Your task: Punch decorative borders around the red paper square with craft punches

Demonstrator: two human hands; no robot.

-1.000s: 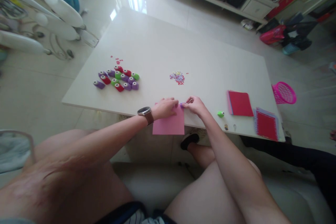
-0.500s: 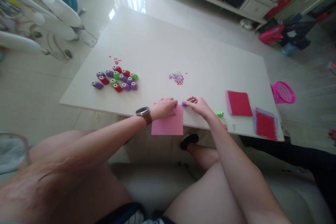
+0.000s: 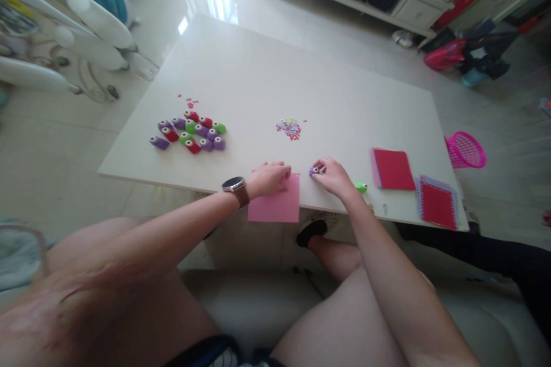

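A pink sheet of paper (image 3: 279, 206) lies at the table's front edge and juts out over it. My left hand (image 3: 269, 178), with a watch at its wrist, rests on the sheet's upper part, fingers stretched and thumb apart. To the right of the sheet, my right hand (image 3: 333, 175) has its fingers closed around a small purple craft punch (image 3: 313, 171); its lower part is hidden by the fingers. A green craft punch (image 3: 360, 187) lies beside my right wrist. Near the sheet's top right corner a tiny punched mark shows.
Several purple, red and green craft punches (image 3: 200, 131) stand grouped at left, near red paper bits (image 3: 190, 102). A pile of coloured confetti (image 3: 289, 127) lies mid-table. Red-topped paper stacks (image 3: 394, 169) and notebooks (image 3: 437, 200) are at right. A pink basket (image 3: 465, 150) stands beyond the table.
My right hand has moved a little right with the purple craft punch, away from the pink sheet's corner. My left hand stays on the sheet.
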